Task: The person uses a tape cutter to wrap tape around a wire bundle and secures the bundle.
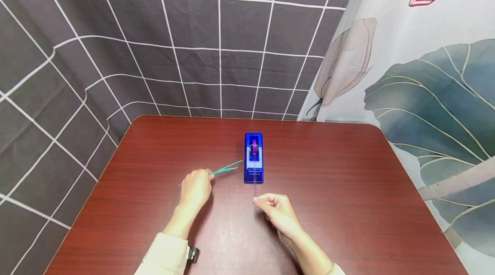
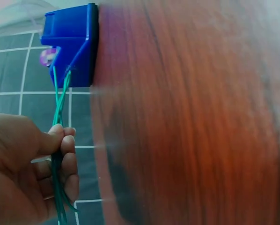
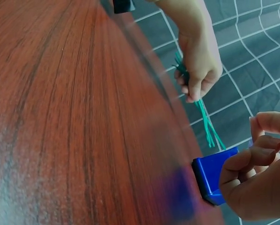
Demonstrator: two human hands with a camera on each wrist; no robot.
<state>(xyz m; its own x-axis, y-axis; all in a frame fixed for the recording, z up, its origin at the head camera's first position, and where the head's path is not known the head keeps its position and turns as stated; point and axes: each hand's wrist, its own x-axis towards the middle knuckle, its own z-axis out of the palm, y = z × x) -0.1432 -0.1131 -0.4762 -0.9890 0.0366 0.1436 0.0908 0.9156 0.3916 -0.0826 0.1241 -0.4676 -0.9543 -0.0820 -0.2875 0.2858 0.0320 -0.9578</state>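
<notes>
Tape dispenser [image 1: 253,166], blue plastic, is set upright nr ctr of the reddish-brown, wood-grain tabletop [image 1: 348,172], toward the far edge, w/ its cutter end turned to the person. A small purple-cored tape roll [image 1: 254,147] is seated in it. A thin, see-thru tape strip [image 1: 255,190] is stretched from the cutter end toward the R hand [image 1: 280,215], where its tip is pinched btwn thumb & index finger; the other fingers are curled in.

By the L hand [image 1: 196,187], a small bunch of thin green strands [image 1: 226,169] is gripped, thumb against fingers, approx. mid-length. Loose ends are fanned out past the fingertips toward the dispenser's L side, just beside it; whether it's touched can't be told. Lower ends are left hanging below the palm, as seen in the L wrist view. Both hands are thus held narrow, each w/ its own item, & are kept well apart.

Light sleeves [image 1: 164,253] are worn, w/ a black device [image 1: 192,255] at the L wrist. The tabletop is backed by a dk grey curtain [image 1: 193,21] w/ white grid lines; at R, a white leaf-print curtain [image 1: 390,13] is hung.
</notes>
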